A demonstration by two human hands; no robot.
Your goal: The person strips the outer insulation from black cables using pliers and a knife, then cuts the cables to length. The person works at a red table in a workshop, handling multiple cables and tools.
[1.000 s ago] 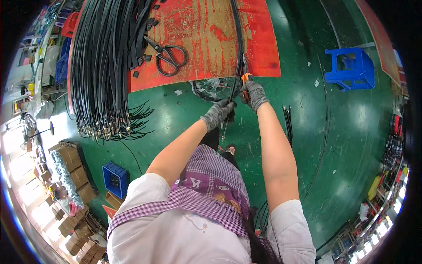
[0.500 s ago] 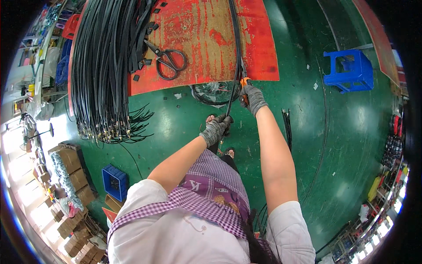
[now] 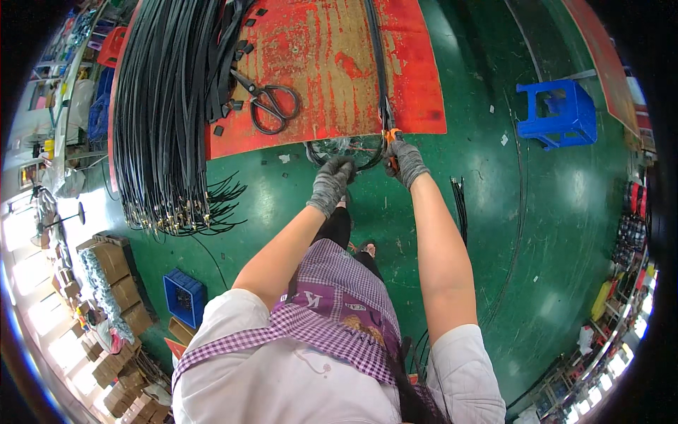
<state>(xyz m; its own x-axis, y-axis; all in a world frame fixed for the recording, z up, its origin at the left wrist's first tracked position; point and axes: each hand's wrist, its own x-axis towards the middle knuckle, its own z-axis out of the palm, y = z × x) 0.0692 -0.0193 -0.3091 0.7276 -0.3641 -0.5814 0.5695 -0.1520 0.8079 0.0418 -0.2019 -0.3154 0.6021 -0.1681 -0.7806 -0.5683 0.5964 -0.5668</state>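
My right hand, in a grey glove, is closed around orange-handled shears at the table's front edge. Their metal blades are beside a strip of black cables lying lengthwise on the table. My left hand, gloved too, is closed in front of the edge, beside a loop of black cable hanging there. Whatever its fingers hold is hidden. A pair of black-handled scissors lies on the worn red table, left of the strip.
A thick bundle of black cables covers the table's left side, metal ends hanging over the edge. Small black scraps lie beside it. A blue stool stands on the right, a blue crate at lower left. More cables hang at right.
My left hand has moved up and left, away from the black cable it held below the shears. My right hand stays at the table edge with the shears.
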